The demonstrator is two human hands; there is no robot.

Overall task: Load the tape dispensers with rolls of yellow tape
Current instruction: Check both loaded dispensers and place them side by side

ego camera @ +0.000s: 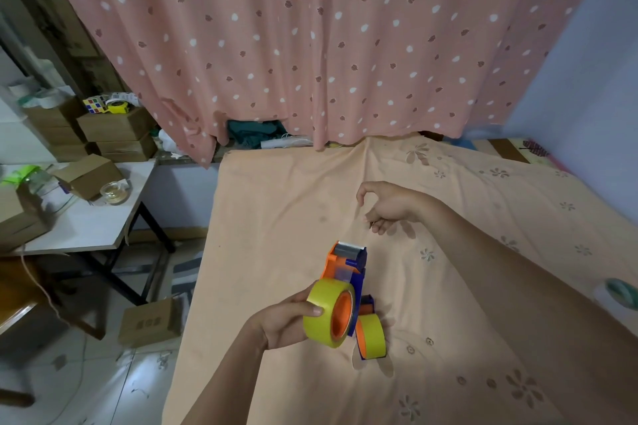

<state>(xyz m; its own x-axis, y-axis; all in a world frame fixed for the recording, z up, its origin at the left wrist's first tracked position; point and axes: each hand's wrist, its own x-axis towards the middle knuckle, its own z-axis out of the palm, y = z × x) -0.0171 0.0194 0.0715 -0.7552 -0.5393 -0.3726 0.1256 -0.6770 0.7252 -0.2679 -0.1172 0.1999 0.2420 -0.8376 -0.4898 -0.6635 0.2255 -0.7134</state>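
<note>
My left hand grips a roll of yellow tape that sits on the orange hub of an orange and blue tape dispenser, held above the bed. Right behind it, a second yellow tape roll sits in another blue and orange dispenser lying on the sheet. My right hand hovers over the bed beyond the dispensers, fingers curled loosely apart, holding nothing.
An orange flowered sheet covers the bed. A greenish tape roll lies at the right edge. A white table on the left carries cardboard boxes and a clear tape roll. A pink dotted curtain hangs behind.
</note>
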